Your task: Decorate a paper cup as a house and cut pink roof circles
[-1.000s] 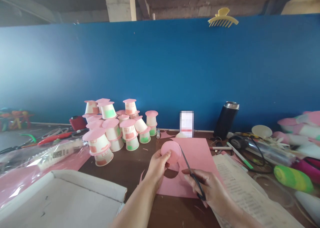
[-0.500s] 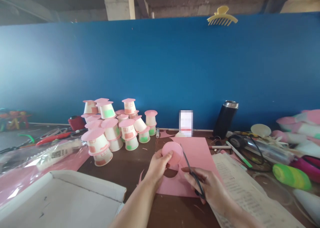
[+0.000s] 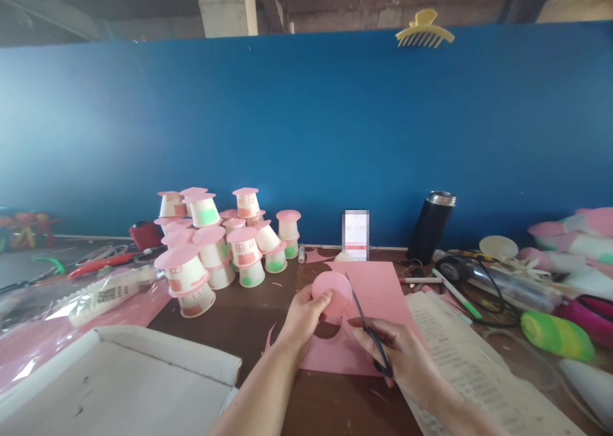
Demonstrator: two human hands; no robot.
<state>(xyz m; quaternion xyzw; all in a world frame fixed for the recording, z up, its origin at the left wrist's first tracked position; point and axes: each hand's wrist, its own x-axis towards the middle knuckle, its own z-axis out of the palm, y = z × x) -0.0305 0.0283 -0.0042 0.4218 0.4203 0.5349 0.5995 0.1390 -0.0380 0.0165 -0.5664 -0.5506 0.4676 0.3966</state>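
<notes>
Between the thumb and fingers of my left hand (image 3: 306, 318) is a round pink paper disc (image 3: 335, 290). My right hand (image 3: 400, 353) is wrapped round the black handles of a pair of scissors (image 3: 366, 327). The scissor blades point up and lie along the right edge of the disc. Beneath both hands a pink paper sheet (image 3: 383, 289) lies on the brown table (image 3: 268, 321), with a rounded cutout in it below the disc. The scissors' finger loops are partly covered by my right hand.
Several paper cups with pink paper tops (image 3: 244, 244) stand stacked at the left. A white box (image 3: 143, 378) sits front left. Printed paper (image 3: 460, 359), a black bottle (image 3: 431, 228), a marker (image 3: 457, 295) and a green-yellow roll (image 3: 555, 334) are at the right. A blue partition (image 3: 306, 136) rises behind.
The pink disc has shifted very slightly to the right against the scissor blades. Both hands keep their grip, and the rest looks the same.
</notes>
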